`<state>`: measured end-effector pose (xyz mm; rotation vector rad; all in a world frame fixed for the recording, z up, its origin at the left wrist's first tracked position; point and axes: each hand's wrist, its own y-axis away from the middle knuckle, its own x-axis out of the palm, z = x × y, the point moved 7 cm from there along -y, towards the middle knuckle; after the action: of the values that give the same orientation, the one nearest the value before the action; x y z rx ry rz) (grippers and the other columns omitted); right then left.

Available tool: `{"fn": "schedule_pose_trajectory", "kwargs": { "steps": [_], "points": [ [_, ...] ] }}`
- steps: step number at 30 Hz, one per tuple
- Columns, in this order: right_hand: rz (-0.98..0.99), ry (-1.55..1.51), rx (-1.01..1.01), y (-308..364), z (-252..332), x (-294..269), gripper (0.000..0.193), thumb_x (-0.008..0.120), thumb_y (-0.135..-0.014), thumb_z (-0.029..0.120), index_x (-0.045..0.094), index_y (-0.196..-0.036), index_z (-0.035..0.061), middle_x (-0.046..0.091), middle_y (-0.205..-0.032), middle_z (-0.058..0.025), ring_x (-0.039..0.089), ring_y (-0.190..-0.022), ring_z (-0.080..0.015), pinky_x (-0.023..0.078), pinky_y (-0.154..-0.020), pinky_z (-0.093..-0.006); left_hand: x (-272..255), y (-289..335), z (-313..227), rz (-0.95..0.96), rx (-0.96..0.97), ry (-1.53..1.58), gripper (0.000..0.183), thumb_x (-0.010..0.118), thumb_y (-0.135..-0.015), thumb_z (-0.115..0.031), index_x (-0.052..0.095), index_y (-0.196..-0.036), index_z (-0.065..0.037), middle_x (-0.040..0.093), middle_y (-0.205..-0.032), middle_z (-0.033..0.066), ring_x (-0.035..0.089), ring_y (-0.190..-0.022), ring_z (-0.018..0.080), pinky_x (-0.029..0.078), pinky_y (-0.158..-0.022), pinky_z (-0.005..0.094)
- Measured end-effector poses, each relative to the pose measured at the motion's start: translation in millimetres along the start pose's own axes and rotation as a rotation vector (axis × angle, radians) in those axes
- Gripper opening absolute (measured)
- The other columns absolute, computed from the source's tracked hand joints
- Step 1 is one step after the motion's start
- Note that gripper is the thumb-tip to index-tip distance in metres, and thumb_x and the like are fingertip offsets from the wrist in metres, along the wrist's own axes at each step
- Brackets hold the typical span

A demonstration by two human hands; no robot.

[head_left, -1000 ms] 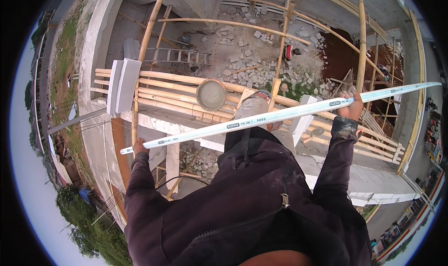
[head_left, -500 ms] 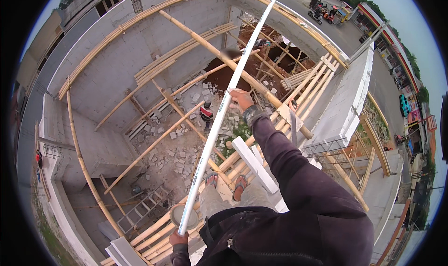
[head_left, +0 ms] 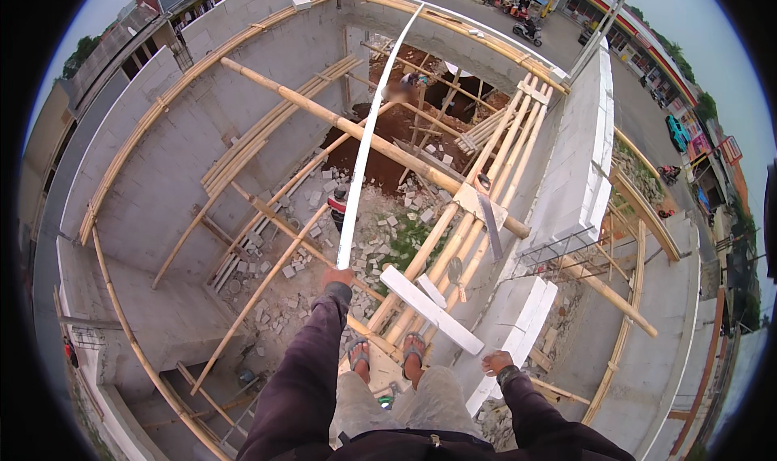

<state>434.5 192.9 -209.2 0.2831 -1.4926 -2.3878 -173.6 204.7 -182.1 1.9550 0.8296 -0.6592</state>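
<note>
- Your left hand [head_left: 338, 277] is closed around the near end of a long white plastic pipe [head_left: 354, 194]; the grip looks firm, though the finger undersides are hidden.
- The pipe runs up and away from that grip, nearly all its length beyond your knuckles. Whether its far end rests on anything, you cannot tell from here.
- The step in hand looks like steadying the pipe one-handed by its end. By judgement, any shift of it calls for a tight left wrist, and perhaps a second hold farther along.
- Your right hand [head_left: 496, 362] is well apart from the pipe, its fingers bent, with nothing seen in them; how far they close, you cannot tell. It is nearest the block wall [head_left: 526, 307], contact unclear.
- Just beyond your sandalled feet [head_left: 413, 349], a long white block [head_left: 433, 311] lies over the bamboo poles [head_left: 417, 259].
- Farther out, the pipe crosses in front of a thick bamboo crosspole [head_left: 320, 114], above the rubble [head_left: 291, 259].
</note>
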Motion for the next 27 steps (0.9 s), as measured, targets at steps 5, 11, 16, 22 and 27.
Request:
{"fn": "schedule_pose_trajectory", "kwargs": {
  "steps": [5,11,16,22,27],
  "points": [
    [0.442,-0.679,0.364,-9,-111,-28,0.036,0.046,-0.092,0.038,0.062,-0.092,0.0053,0.059,-0.075,-0.0087,0.057,-0.059,-0.0306,0.048,-0.054,-0.0472,91,-59,63,0.075,-0.049,0.053,0.054,0.075,-0.069,-0.037,0.070,-0.102,0.006,0.070,-0.100,0.0254,0.069,-0.095,0.0367,0.054,-0.083,0.0428],
    [-0.270,0.120,0.180,-5,-136,5,0.018,0.065,-0.086,0.010,0.066,-0.099,-0.0023,0.067,-0.079,-0.0104,0.066,-0.066,-0.0185,0.054,-0.058,-0.0312,144,-128,125,-0.008,0.105,0.076,0.039,0.077,-0.068,-0.025,0.069,-0.082,0.011,0.065,-0.063,0.0188,0.065,-0.053,0.0292,0.052,-0.053,0.0404],
    [-0.175,0.244,0.036,-79,-130,67,0.024,0.067,-0.086,0.016,0.069,-0.101,-0.0033,0.070,-0.081,-0.0099,0.067,-0.068,-0.0167,0.054,-0.060,-0.0292,220,-226,187,0.071,0.200,0.224,0.058,0.074,-0.079,-0.036,0.060,-0.116,0.005,0.069,-0.091,0.0235,0.068,-0.084,0.0337,0.052,-0.074,0.0438],
    [-0.261,0.409,-0.202,-171,-155,32,0.025,0.070,-0.085,0.020,0.072,-0.098,-0.0013,0.072,-0.080,-0.0101,0.067,-0.072,-0.0134,0.053,-0.070,-0.0289,331,-322,251,-0.062,0.211,0.019,0.055,0.074,-0.082,-0.038,0.059,-0.114,0.005,0.067,-0.102,0.0271,0.066,-0.098,0.0410,0.051,-0.082,0.0474],
    [-0.234,0.310,-0.114,-227,-165,19,0.028,0.071,-0.085,0.022,0.071,-0.100,-0.0017,0.072,-0.084,-0.0090,0.067,-0.074,-0.0139,0.053,-0.069,-0.0287,396,-397,236,0.042,0.233,-0.049,0.055,0.075,-0.081,-0.030,0.054,-0.120,0.003,0.065,-0.107,0.0285,0.064,-0.100,0.0447,0.051,-0.084,0.0499]
  ]
}}
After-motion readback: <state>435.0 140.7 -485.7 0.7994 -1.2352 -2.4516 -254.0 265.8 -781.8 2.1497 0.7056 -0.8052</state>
